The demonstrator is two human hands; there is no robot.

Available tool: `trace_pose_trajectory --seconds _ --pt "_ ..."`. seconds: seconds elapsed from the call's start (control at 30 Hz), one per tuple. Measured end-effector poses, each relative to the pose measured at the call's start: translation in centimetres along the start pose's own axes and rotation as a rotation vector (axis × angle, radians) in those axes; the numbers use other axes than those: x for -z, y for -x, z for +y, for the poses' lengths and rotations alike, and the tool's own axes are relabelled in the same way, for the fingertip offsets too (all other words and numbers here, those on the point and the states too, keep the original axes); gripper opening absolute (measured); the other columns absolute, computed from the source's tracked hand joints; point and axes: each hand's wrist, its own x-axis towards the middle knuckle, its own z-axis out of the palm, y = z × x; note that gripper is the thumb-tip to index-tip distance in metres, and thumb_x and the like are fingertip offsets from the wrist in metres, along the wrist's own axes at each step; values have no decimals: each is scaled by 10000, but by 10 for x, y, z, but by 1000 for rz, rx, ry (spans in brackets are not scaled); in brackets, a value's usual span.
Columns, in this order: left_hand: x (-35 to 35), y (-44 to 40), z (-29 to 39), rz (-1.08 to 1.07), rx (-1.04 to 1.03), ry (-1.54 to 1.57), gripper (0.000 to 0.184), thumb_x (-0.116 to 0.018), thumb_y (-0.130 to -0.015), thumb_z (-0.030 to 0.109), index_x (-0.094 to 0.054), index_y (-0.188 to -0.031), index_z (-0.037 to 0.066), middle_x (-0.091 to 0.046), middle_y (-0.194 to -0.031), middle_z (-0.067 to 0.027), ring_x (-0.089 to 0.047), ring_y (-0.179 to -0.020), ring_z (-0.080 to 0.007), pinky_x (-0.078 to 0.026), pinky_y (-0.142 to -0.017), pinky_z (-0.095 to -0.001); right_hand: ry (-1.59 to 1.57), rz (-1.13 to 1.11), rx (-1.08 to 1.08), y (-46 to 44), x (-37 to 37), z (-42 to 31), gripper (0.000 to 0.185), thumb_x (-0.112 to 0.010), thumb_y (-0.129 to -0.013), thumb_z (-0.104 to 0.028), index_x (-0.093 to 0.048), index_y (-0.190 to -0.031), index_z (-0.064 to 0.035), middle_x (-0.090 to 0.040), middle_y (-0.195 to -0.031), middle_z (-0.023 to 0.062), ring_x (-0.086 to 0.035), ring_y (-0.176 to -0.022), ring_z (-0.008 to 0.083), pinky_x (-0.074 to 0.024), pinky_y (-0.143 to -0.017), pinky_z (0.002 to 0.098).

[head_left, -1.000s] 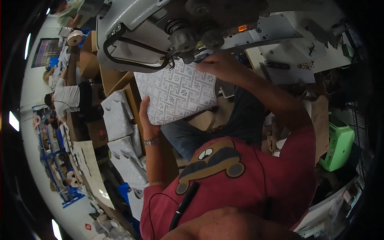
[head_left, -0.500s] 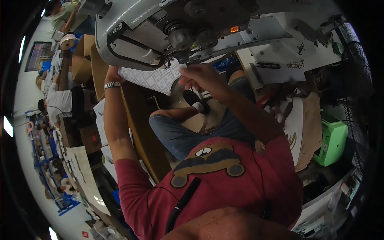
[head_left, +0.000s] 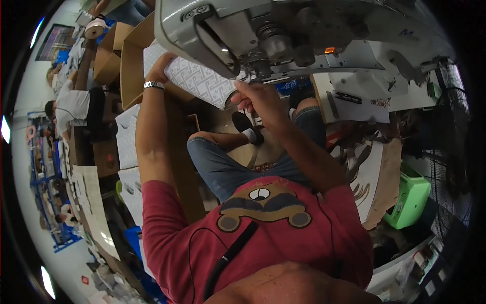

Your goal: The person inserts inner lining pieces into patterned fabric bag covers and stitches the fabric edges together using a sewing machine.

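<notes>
A white panel with a grey geometric pattern (head_left: 202,82) runs at a slant under the head of a grey sewing machine (head_left: 276,38). My left hand (head_left: 161,68), with a metal watch on its wrist, grips the panel's far left part; some of its fingers are hidden. Close by the machine's needle area, my right hand (head_left: 260,104) has thumb and fingers curled together at the panel's right end, which bends into a dark-edged curve. What exactly those fingertips pinch is partly hidden.
Cardboard boxes (head_left: 132,55) stand left of the machine. More pale patterned pieces (head_left: 127,144) lie beside my left arm. On the right are a white table (head_left: 324,101) with a dark-handled tool (head_left: 348,98), a green plastic stool (head_left: 411,200) and a black fan guard (head_left: 445,167). Another person (head_left: 73,109) sits farther left.
The machine appears lower and farther right as the view shifts. More of the panel shows, and my left hand is higher on it. My right hand stays by the needle area.
</notes>
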Motion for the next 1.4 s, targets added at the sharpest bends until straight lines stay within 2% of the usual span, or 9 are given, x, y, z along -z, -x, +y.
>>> trace_pose_trajectory --seconds 0.07,0.33,0.57,0.63,0.77,1.07,1.17,1.2,1.4 --pt "-77 26 22 394 41 -80 400 -640 -1007 230 -631 -1337 3 -741 -1167 -74 -739 -995 -194 -602 -867 -333 -13 24 17 0 -6 1 387 -707 -990 -389 -765 -878 -24 -765 -816 57 -654 -638 75 -467 -555 228" --pt "-46 87 -27 399 28 70 487 -689 -978 278 -581 -1388 38 -684 -1269 -105 -683 -1118 -212 -560 -970 -358 -63 114 41 -2 -9 3 337 -742 -968 -380 -781 -873 -59 -738 -768 17 -643 -655 61 -467 -612 227" --pt "-142 196 -106 799 -419 116 550 -639 -984 224 -427 -1423 -29 -558 -1357 -176 -579 -1227 -251 -482 -1051 -377 -90 -30 66 7 13 14 287 -750 -965 -320 -763 -909 -39 -717 -841 -8 -636 -754 60 -485 -698 235" --pt "-182 212 -125 894 -526 127 572 -620 -990 222 -371 -1434 -38 -526 -1371 -185 -554 -1236 -242 -437 -1088 -392 -128 -98 103 20 14 12 233 -702 -990 -227 -741 -1012 2 -708 -954 20 -625 -909 101 -485 -823 276" --pt "-254 222 -152 1115 -605 -26 596 -550 -1022 234 -279 -1486 -25 -470 -1436 -199 -530 -1301 -269 -439 -1115 -431 -26 -90 219 20 51 35 255 -709 -1001 -187 -725 -1161 11 -700 -1026 16 -618 -929 82 -501 -816 260" --pt "-257 200 -126 1087 -703 52 624 -547 -1028 266 -266 -1518 1 -434 -1488 -192 -504 -1335 -276 -443 -1116 -434 205 -75 348 -1 54 33 318 -671 -1045 -282 -723 -1220 -22 -685 -947 -3 -567 -856 62 -470 -764 268" --pt "-237 187 -102 1037 -730 96 589 -582 -1006 222 -324 -1463 -46 -481 -1416 -207 -543 -1264 -261 -448 -1092 -407 333 -54 287 -4 50 28 324 -626 -1067 -272 -716 -1193 12 -710 -1018 -8 -580 -951 68 -470 -879 263" --pt "-227 183 -94 1041 -732 96 589 -582 -1006 222 -324 -1463 -46 -481 -1416 -207 -543 -1264 -261 -448 -1092 -407 358 -25 345 -2 46 27 347 -623 -1066 -326 -722 -1181 -14 -691 -928 -2 -565 -864 70 -463 -788 271" --pt "-161 156 -50 789 -364 274 428 -609 -1000 315 -609 -1261 -24 -699 -1188 -156 -716 -1014 -262 -590 -889 -404 539 116 542 -3 41 37 324 -632 -1053 -341 -736 -1106 -39 -689 -828 75 -614 -738 145 -477 -667 314"
